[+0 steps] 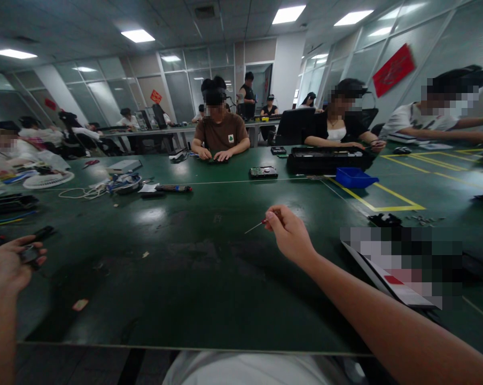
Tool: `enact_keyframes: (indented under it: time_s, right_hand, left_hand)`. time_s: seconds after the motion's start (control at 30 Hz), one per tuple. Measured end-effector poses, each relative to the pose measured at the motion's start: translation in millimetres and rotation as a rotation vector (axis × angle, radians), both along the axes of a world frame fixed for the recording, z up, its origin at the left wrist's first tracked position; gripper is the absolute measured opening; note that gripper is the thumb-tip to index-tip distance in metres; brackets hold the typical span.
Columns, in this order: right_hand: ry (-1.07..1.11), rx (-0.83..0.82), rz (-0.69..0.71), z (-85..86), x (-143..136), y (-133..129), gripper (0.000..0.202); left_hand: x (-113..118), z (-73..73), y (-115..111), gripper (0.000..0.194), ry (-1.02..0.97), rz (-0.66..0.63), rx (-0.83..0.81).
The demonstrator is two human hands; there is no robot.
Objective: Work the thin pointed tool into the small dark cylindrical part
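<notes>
My right hand (286,231) is closed around the red handle of a thin screwdriver (255,227), its metal shaft pointing left and down above the green table (209,299). At the left edge of the view, my left hand (15,262) has its fingers wrapped round a small dark object (30,254), whose exact kind is unclear. Close to that hand lies or is held a black item (44,233). Small scraps, among them a pale reddish one (80,305), lie on the tabletop between my hands.
Beyond are a hard drive (263,172), a long black casing (327,160) and a blue tray (354,178). Cables (123,183) and a pen-like tool (174,189) lie at left. A flat white-edged object (402,289) is right of my forearm. People sit across the table.
</notes>
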State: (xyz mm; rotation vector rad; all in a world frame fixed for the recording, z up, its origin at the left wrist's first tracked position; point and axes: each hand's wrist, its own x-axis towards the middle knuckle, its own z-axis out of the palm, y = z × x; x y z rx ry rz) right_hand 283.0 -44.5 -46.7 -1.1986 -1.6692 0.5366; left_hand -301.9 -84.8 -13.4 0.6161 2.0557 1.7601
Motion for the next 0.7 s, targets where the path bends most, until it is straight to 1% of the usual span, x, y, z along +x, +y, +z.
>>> enact_keyframes:
  time_s: [0.1,0.23,0.37,0.53,0.7]
  right_hand:
    - [-0.004,-0.004,-0.007,-0.3,-0.1,0.2,0.024]
    - [0.003,-0.001,-0.007,-0.6,-0.5,0.7,0.022]
    - [0.0,0.003,-0.005,0.6,-0.6,0.3,0.022]
    - [-0.008,0.004,0.0,1.0,-0.2,-0.2,0.023]
    - [0.002,-0.009,0.002,0.1,0.0,0.1,0.023]
  left_hand:
    - [6.6,2.5,0.1,0.023,-0.087,0.071,-0.028]
    - [12.1,5.2,0.5,0.027,-0.101,0.068,-0.025]
    - [11.0,5.3,-0.2,0.029,-0.107,0.053,-0.038]
    - [1.9,2.2,-1.1,0.035,-0.105,0.062,-0.06]
    - [-19.7,-8.8,0.8,0.037,-0.064,0.021,-0.037]
